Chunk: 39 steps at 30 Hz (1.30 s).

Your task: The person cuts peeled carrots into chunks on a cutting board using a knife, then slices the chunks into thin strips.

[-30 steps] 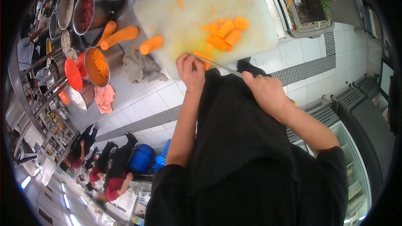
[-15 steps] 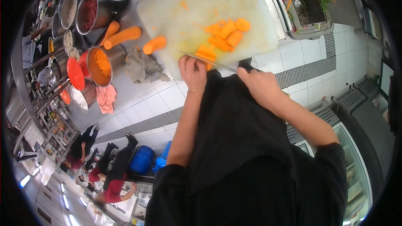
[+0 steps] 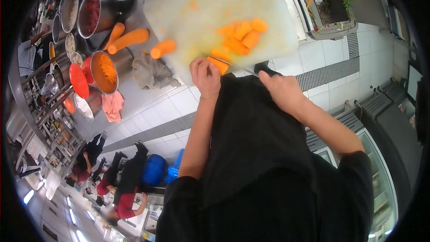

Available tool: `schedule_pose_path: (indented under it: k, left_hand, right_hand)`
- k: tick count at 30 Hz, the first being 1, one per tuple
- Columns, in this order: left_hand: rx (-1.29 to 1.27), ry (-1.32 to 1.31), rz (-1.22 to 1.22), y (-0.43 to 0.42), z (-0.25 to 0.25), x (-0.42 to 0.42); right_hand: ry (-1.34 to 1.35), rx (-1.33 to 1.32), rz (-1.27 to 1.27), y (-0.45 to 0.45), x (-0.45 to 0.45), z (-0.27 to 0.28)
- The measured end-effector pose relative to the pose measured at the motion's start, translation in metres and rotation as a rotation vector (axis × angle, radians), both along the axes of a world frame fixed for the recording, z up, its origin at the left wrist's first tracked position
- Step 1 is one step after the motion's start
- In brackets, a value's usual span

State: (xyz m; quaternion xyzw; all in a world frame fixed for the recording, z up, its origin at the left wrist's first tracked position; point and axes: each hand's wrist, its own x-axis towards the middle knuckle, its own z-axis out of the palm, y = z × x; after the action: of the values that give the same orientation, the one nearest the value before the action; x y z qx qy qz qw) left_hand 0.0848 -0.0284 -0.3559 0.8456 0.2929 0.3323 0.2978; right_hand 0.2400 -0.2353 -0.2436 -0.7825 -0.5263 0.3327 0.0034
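Note:
My right hand [image 3: 281, 90] is closed round the handle of a knife [image 3: 242, 68], whose blade points left across the near edge of the white cutting board [image 3: 179, 13]. The blade lies at a carrot piece [image 3: 218, 65]. My left hand [image 3: 205, 75] has its fingers bent and pressed against the left end of that piece. Just beyond the blade is another carrot piece [image 3: 221, 54]. Several cut carrot chunks [image 3: 242, 30] lie farther up the board. A larger peeled carrot [image 3: 163, 49] rests at the board's left edge.
Two whole carrots [image 3: 129, 41] and a grey cloth [image 3: 150, 71] lie on the metal counter. Farther left stand a pot of shredded carrot [image 3: 107, 72], a red lid [image 3: 79, 81] and bowls of meat. A scrap bin [image 3: 333, 29] is at upper right. Several people work at lower left.
The knife has shifted at the carrot beside my left hand, and a cut part now lies apart beyond the blade. Both hands have moved only slightly.

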Motion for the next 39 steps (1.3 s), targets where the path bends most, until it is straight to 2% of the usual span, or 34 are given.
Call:
schedule_pose_path:
  k: [2, 9, 18, 23, 30, 32, 33, 35, 37, 39]
  left_hand:
    - [0.019, -0.019, 0.002, 0.003, -0.002, 0.005]
    - [0.039, 0.003, 0.024, 0.0, 0.002, 0.005]
    - [0.029, 0.001, 0.02, 0.0, 0.002, 0.005]
    - [0.003, -0.01, 0.012, 0.0, 0.001, 0.004]
    - [-0.018, -0.012, -0.018, 0.002, -0.002, 0.001]
    - [-0.04, 0.01, -0.017, 0.004, 0.007, -0.004]
    - [-0.021, 0.016, -0.065, 0.005, 0.02, -0.006]
    - [-0.003, 0.021, -0.104, 0.012, 0.046, -0.006]
    - [0.109, 0.207, -0.504, 0.023, 0.065, -0.005]
    - [0.125, 0.216, -0.501, 0.021, 0.053, -0.01]
  right_hand:
    - [-0.078, 0.08, 0.005, 0.0, -0.001, 0.002]
    - [-0.142, 0.089, 0.007, -0.004, -0.005, 0.02]
    - [-0.003, 0.073, -0.023, 0.009, 0.0, 0.015]
    - [0.032, 0.154, -0.074, 0.025, -0.002, -0.005]
    - [-0.021, 0.102, -0.004, 0.034, -0.003, -0.036]
    - [-0.024, 0.253, -0.081, 0.03, 0.003, -0.04]
    - [-0.024, 0.258, -0.068, 0.032, 0.005, -0.035]
    - [-0.043, 0.009, -0.133, 0.033, 0.01, -0.024]
    - [-0.045, 0.008, -0.157, 0.028, 0.005, -0.022]
    - [-0.049, 0.019, -0.168, 0.024, 0.0, -0.021]
